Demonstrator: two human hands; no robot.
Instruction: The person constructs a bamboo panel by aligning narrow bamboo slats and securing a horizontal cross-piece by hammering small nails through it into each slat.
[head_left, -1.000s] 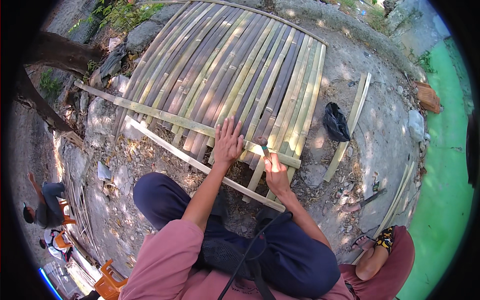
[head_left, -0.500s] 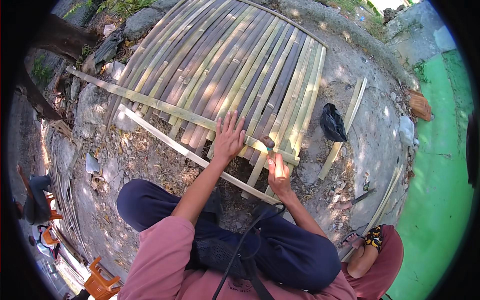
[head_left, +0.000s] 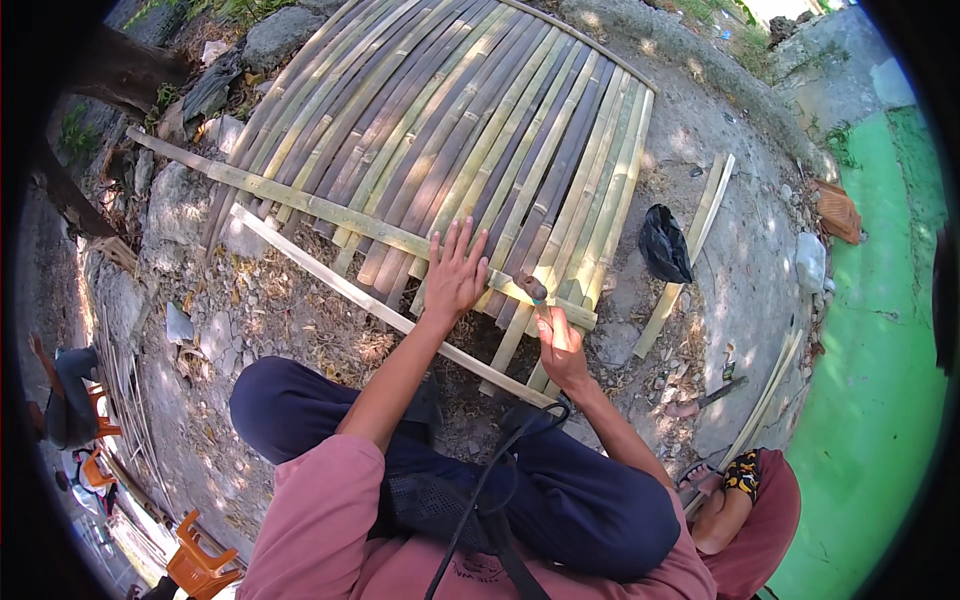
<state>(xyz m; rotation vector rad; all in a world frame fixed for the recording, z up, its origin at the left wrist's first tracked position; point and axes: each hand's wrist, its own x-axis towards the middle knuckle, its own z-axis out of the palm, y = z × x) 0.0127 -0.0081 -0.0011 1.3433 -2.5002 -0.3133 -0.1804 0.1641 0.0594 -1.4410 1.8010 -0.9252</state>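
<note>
Your hammer (head_left: pixel 530 287) has barely moved in the last half second, so you're at the same spot, by the strip (head_left: pixel 330 211) across the near end of the bamboo mat (head_left: pixel 450 120). Your right hand (head_left: pixel 563 350) has its fingers curled around the handle; your left hand (head_left: pixel 457 285) lies on the strip, fingers slightly apart. Right of the mat are stony ground (head_left: pixel 745 255), a black bag (head_left: pixel 665 245) and green floor (head_left: pixel 870 400).

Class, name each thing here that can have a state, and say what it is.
Left hand: open, palm down
Right hand: closed around the hammer
Hammer: held
Bamboo slats: side by side
Cross strip: lying across the slats
Black bag: crumpled
</note>
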